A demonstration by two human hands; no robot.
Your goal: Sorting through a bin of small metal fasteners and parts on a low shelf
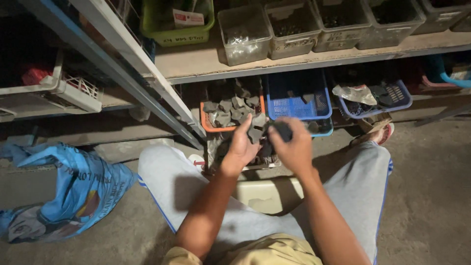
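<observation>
Both hands (pixel 267 145) pinch flat, jagged grey pieces (pixel 255 132).

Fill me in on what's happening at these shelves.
A person sits on the floor facing low shelves. The left hand holds a flat grey piece; the right hand has its grip around a dark piece. Right behind the hands, an orange tray holds more grey pieces, beside a blue basket.
</observation>
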